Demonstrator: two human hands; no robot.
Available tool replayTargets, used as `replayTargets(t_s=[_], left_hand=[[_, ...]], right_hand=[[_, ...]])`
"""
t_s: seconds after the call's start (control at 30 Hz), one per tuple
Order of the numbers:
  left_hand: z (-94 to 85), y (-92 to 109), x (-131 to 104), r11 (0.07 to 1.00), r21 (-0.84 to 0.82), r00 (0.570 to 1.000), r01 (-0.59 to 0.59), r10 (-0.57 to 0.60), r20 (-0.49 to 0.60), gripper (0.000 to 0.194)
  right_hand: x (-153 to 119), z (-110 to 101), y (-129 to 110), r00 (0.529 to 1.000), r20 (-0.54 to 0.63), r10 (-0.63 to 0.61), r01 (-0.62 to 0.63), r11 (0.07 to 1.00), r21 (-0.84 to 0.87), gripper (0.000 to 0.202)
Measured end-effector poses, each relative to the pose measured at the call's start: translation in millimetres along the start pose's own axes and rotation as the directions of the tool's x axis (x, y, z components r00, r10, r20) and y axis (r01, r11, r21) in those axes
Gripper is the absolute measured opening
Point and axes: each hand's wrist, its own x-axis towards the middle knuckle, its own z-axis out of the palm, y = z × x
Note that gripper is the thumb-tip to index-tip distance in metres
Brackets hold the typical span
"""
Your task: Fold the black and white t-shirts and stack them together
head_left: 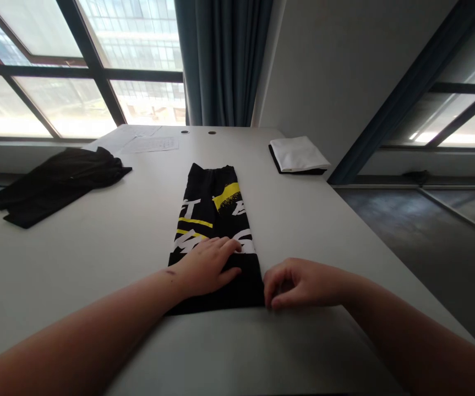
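A black garment point(216, 220) with white lettering and yellow marks lies folded in a long narrow shape on the white table point(303, 220). My left hand point(210, 264) rests palm down on its lower part, fingers spread and holding nothing. Beside the garment's lower right edge is my right hand point(293, 283), its fingers curled with the thumb close to them. Whether those fingertips pinch the garment's edge is too small to tell.
A crumpled black garment point(61, 181) lies at the left edge of the table. At the back right, a folded white cloth point(299, 154) sits on something black. Papers point(150, 144) lie at the back left, before the windows and a blue curtain point(223, 60).
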Motion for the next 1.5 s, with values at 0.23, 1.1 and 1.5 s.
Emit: replayTargets(t_s=[0.23, 1.1, 1.5], left_hand=[[1.4, -4.4, 5.9, 0.995, 0.095, 0.999, -0.042, 0.039, 0.037, 0.015], [8.3, -16.7, 13.6, 0.988, 0.104, 0.97, -0.117, 0.136, -0.2, 0.038], [0.6, -48.9, -58.6, 0.989, 0.148, 0.988, 0.002, 0.021, -0.153, 0.053]], right_hand=[[-3.3, 1.9, -9.2, 0.994, -0.06, -0.096, 0.084, 0.978, -0.189, 0.033], [-7.0, 7.1, -9.4, 0.967, 0.179, 0.182, -0.175, 0.983, -0.057, 0.047], [23.4, 50.4, 5.9, 0.875, -0.284, -0.391, 0.075, 0.691, -0.719, 0.065]])
